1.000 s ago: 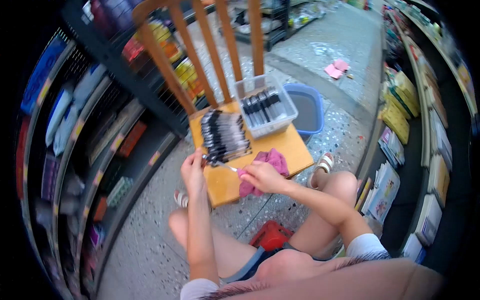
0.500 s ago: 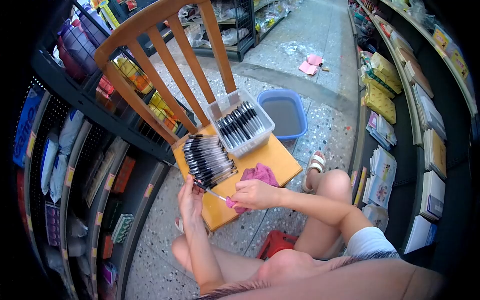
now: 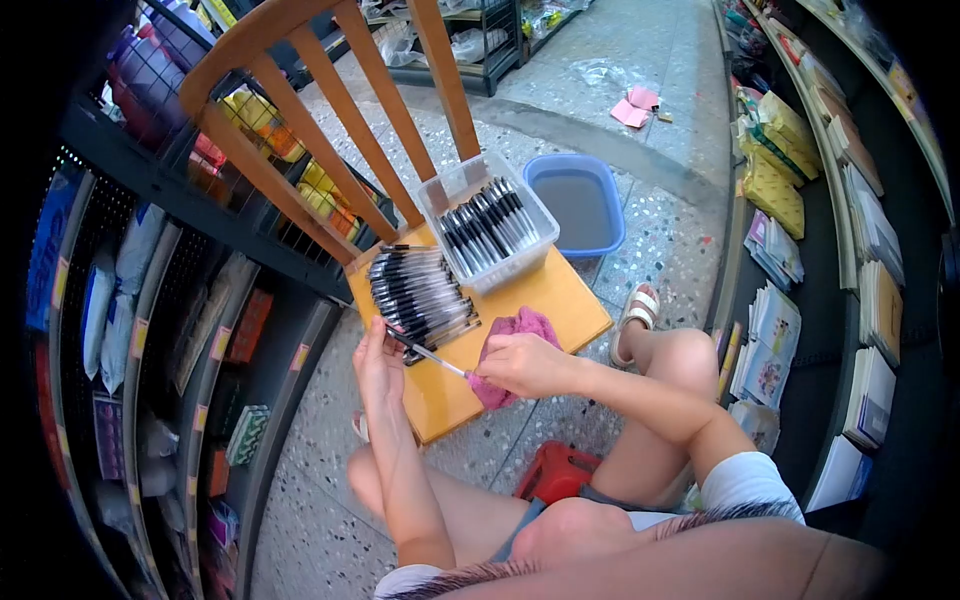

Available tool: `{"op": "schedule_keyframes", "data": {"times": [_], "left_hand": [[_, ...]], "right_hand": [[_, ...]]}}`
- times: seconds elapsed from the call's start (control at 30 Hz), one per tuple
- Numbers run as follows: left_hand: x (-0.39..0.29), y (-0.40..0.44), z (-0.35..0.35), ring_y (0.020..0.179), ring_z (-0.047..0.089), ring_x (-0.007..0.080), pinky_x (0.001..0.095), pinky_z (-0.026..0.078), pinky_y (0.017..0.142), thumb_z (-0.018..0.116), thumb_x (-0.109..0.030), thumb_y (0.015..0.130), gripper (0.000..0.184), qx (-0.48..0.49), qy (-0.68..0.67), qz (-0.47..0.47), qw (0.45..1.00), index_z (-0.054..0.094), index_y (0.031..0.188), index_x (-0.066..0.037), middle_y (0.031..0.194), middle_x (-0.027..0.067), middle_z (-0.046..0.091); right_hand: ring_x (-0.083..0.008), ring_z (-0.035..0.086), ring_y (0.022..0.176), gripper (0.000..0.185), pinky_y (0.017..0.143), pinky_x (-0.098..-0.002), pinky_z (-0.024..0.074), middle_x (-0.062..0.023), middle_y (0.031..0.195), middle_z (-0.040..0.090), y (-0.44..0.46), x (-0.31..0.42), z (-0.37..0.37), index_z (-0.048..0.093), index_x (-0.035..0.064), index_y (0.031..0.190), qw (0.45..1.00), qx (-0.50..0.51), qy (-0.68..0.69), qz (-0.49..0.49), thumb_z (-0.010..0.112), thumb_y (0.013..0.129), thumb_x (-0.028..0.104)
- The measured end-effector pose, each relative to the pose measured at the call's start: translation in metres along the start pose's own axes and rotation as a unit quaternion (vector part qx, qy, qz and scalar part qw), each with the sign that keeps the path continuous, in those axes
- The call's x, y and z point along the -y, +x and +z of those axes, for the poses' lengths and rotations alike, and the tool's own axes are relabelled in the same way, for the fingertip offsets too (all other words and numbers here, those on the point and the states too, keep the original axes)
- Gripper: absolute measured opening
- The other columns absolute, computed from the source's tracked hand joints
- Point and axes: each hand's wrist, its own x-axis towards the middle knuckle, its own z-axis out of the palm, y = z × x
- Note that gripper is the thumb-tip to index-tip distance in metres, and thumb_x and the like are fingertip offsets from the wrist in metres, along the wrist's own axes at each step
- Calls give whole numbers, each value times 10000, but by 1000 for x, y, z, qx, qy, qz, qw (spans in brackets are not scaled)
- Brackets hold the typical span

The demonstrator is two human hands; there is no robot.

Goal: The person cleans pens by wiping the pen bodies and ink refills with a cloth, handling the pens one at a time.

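Note:
My left hand pinches the dark end of a pen over the front of the wooden chair seat. At the pen's other end, my right hand is closed on a pink cloth that touches the pen tip. Several black and clear pens lie in a row on the seat, just beyond my left hand. Behind them a clear plastic box holds several more pens, side by side.
A blue basin of greyish water stands on the floor right of the chair. Shelves of goods curve along the left, and shelves of books and packets along the right. Pink paper lies farther off. A red object is between the legs.
The view has shifted and sharpened since the first frame. Both hands still hold the pen and cloth; my right hand with the cloth has stayed near the pen's tip.

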Motion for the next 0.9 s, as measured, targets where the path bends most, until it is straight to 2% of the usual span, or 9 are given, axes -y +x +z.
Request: {"op": "schedule_keyframes", "data": {"times": [0.07, 0.17, 0.27, 0.37, 0.47, 0.57, 0.67, 0.77, 0.9], "left_hand": [[-3, 2, 0, 694, 566, 79, 212, 441, 654, 600, -228, 885, 154, -17, 7, 17, 1000, 609, 883, -74, 795, 27, 634], [-6, 4, 1, 696, 563, 77, 210, 439, 652, 604, -210, 881, 135, -26, 0, 37, 999, 606, 888, -76, 799, 24, 633], [-7, 4, 0, 713, 571, 89, 217, 446, 665, 609, -194, 877, 133, -17, -10, 48, 999, 607, 917, -67, 814, 34, 635], [-7, 3, 0, 752, 588, 105, 221, 452, 686, 611, -190, 875, 151, -1, -15, 44, 999, 609, 943, -55, 843, 49, 640], [-7, 0, 1, 803, 601, 121, 230, 459, 712, 610, -186, 876, 167, 15, -14, 33, 999, 610, 966, -45, 881, 63, 643], [-8, -3, 10, 838, 607, 132, 243, 464, 731, 605, -183, 878, 180, 20, -18, 26, 999, 609, 984, -38, 904, 70, 643], [-13, -4, 23, 849, 608, 133, 249, 464, 738, 598, -180, 883, 189, 38, -18, 24, 999, 609, 1001, -34, 912, 70, 644], [-19, -2, 38, 852, 607, 125, 245, 461, 740, 591, -178, 887, 191, 48, -11, 26, 998, 609, 1009, -32, 914, 63, 644], [-31, 0, 66, 852, 606, 114, 240, 455, 743, 590, -180, 889, 186, 53, 8, 31, 998, 612, 1006, -36, 907, 44, 644]], "right_hand": [[-230, 523, 686, 116, 616, -318, 454, -73, 697, 560, -1, 0, -3, 609, 33, 795, 999, 31, -18, 23, 625, 718, 118], [-232, 541, 740, 121, 679, -330, 464, -73, 741, 583, -9, -12, 12, 615, 44, 782, 998, -7, -64, 23, 605, 729, 153], [-246, 553, 785, 134, 726, -352, 466, -98, 799, 590, -14, -18, 20, 634, 38, 787, 992, -5, -67, 103, 596, 771, 165], [-268, 567, 840, 179, 750, -376, 463, -112, 834, 600, -11, -17, 20, 636, 26, 873, 987, 1, -34, 155, 598, 799, 184], [-290, 582, 888, 238, 771, -389, 465, -122, 886, 613, -5, -13, 13, 619, 11, 959, 985, -36, 9, 169, 610, 802, 190], [-296, 608, 862, 275, 747, -378, 482, -138, 889, 629, 2, -8, -2, 595, 4, 1021, 976, -37, 122, 177, 609, 807, 175], [-262, 637, 791, 263, 706, -342, 498, -139, 854, 648, 5, -6, -6, 589, -4, 1029, 962, -62, 190, 184, 594, 819, 154], [-180, 641, 776, 277, 705, -300, 502, -110, 864, 664, 8, -4, -13, 581, -9, 1066, 927, -55, 280, 244, 617, 827, 125], [-134, 630, 736, 251, 673, -273, 500, -92, 830, 669, 12, -6, -25, 589, -13, 1050, 922, -80, 285, 248, 612, 820, 86]]}}
